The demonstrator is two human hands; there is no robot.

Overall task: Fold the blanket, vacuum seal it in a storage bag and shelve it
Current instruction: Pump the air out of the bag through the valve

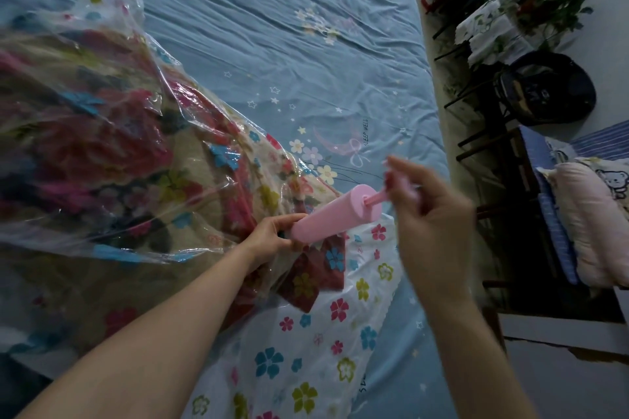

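The bed (238,10), covered by a blue sheet, fills the upper and centre frame; printed on the sheet near centre right is the legible wording "SLEEP WELL", beside a moon-and-bow motif. Across the left half lies the storage bag (112,54), clear plastic with a flower print, and the floral blanket (102,146) is already inside it, so folding and bagging appear complete. The plastic stands loose and puffed over the blanket, so by my judgement air extraction is in hand and far from finished; whether the bag's mouth is sealed cannot be determined. Shelving remains outstanding. At lower centre the pink hand pump (335,214) is set against the bag. The left hand (272,235) is wrapped around the pump's lower barrel at the bag surface. The right hand (429,211), motion-blurred, has its fingers closed on the plunger handle, drawn partly out. Partial lettering at the bag's lower edge is unreadable.
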